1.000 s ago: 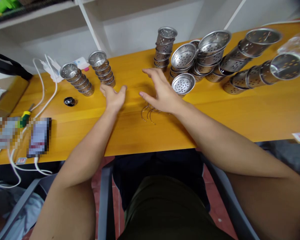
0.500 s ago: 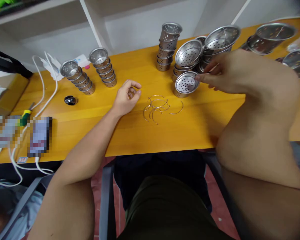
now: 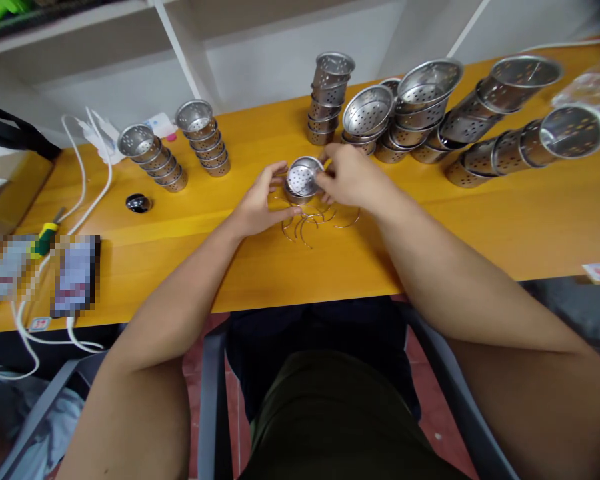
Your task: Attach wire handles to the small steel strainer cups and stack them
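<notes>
Both hands grip one perforated metal cup (image 3: 303, 179): left hand (image 3: 260, 203) pinches its near rim, right hand (image 3: 347, 177) closes on its far side, above wire rings (image 3: 310, 223) on the table (image 3: 480, 220).

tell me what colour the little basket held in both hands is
Shiny silver metal, its base dotted with round holes. The strainer basket shows best in the head view.

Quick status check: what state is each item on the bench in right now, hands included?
Left hand: gripping the strainer cup.
Right hand: gripping the same cup.
Strainer cup: held between both hands, open side up.
Wire rings: loose on the table.
Tall cup stack: upright.
Right-end stacks: lying tipped over.
</notes>
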The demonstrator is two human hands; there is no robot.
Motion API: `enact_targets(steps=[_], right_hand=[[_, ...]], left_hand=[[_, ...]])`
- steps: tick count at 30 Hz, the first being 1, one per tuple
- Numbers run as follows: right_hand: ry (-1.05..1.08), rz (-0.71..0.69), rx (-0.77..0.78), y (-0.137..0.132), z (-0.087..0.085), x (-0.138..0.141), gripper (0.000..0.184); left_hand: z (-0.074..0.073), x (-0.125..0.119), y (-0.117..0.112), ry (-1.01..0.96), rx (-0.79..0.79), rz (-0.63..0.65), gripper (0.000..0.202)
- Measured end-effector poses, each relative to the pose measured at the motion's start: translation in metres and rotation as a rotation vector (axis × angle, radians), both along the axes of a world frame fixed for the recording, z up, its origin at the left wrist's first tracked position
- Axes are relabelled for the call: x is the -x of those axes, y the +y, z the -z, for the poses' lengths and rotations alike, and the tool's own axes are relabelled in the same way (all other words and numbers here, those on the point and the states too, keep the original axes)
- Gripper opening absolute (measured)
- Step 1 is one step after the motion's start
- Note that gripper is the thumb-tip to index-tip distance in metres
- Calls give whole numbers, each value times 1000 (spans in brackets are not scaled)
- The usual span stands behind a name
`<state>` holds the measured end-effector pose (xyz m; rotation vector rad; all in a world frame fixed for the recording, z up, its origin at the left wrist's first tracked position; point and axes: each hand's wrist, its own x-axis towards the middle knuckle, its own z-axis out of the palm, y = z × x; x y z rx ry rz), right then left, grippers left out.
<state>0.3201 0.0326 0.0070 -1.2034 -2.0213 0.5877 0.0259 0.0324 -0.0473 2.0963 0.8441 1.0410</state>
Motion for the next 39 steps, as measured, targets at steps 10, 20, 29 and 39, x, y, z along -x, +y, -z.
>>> enact_targets(steps=[10, 20, 29, 39], right_hand=[[205, -132, 72, 5, 26, 38, 53], [-40, -276, -249, -24, -10, 39, 36], [-90, -303, -196, -24, -3, 41, 13], [84, -169, -139, -32, -13, 49, 47]], left_hand=[[-1, 3, 18, -20, -100, -94, 90], [-12, 0, 11, -9, -228, -126, 77], [-12, 1, 14, 14, -171, -113, 79], [-18, -6, 6, 54, -216, -187, 90]])
